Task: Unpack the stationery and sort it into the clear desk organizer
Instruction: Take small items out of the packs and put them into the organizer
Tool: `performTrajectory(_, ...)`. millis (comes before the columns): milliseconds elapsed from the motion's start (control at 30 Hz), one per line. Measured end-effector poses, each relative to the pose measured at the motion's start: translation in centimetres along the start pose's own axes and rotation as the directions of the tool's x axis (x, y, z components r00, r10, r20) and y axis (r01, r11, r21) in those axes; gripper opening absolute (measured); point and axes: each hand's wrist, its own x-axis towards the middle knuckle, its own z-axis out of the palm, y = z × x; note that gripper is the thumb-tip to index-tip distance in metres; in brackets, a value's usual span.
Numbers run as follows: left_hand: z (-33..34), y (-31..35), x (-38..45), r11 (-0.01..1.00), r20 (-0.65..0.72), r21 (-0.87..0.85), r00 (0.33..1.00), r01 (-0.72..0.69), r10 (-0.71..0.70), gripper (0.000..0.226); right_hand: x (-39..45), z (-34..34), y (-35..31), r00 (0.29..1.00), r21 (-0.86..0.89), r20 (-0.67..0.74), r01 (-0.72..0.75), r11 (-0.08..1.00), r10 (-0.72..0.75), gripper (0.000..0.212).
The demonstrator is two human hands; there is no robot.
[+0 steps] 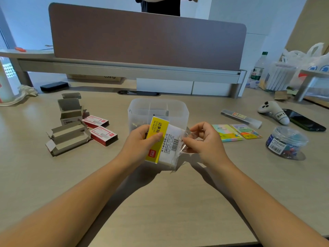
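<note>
Only one view is given, taken from a camera worn on the head. It is directed forward and down, toward 12 o'clock, over the desk (178, 202). The forearms are seen entering from 6 o'clock, very near to the lens. A partition panel (146, 40) is seen farther at 12 o'clock.

A brown partition panel (146, 38) backs the beige desk (160, 193) (white walls behind).
</note>
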Motion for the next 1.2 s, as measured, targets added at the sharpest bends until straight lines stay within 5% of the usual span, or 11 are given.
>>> performTrajectory(367,-1.0,0.8,0.1,0.991,0.022,-0.103,0.996,0.088,-0.086,0.017,-0.4,-0.3,-0.9,0.996,0.199,0.066,-0.065,0.978,0.053,0.026)
performTrajectory(533,-1.1,1.1,-0.1,0.973,0.040,-0.183,0.990,0.139,-0.134,0.015,-0.3,-0.5,-1.0,0.995,-0.065,-0.050,0.084,0.994,-0.087,0.030)
performTrajectory(633,-1.1,1.7,0.0,0.964,0.014,-0.225,0.990,0.138,-0.139,0.014,0.1,-0.9,-1.9,0.975,-0.280,0.003,0.213,0.936,-0.221,0.033)
performTrajectory(767,-1.4,2.6,0.2,0.969,0.000,-0.223,0.994,0.106,-0.109,0.015,0.4,-0.6,-2.8,0.970,-0.313,0.096,0.243,0.918,-0.224,0.021)
performTrajectory(1200,-2.7,4.0,0.6,0.981,0.074,-0.174,0.994,0.091,-0.079,0.019,2.0,1.5,-4.8,0.977,0.000,0.191,-0.099,0.995,0.097,0.007)
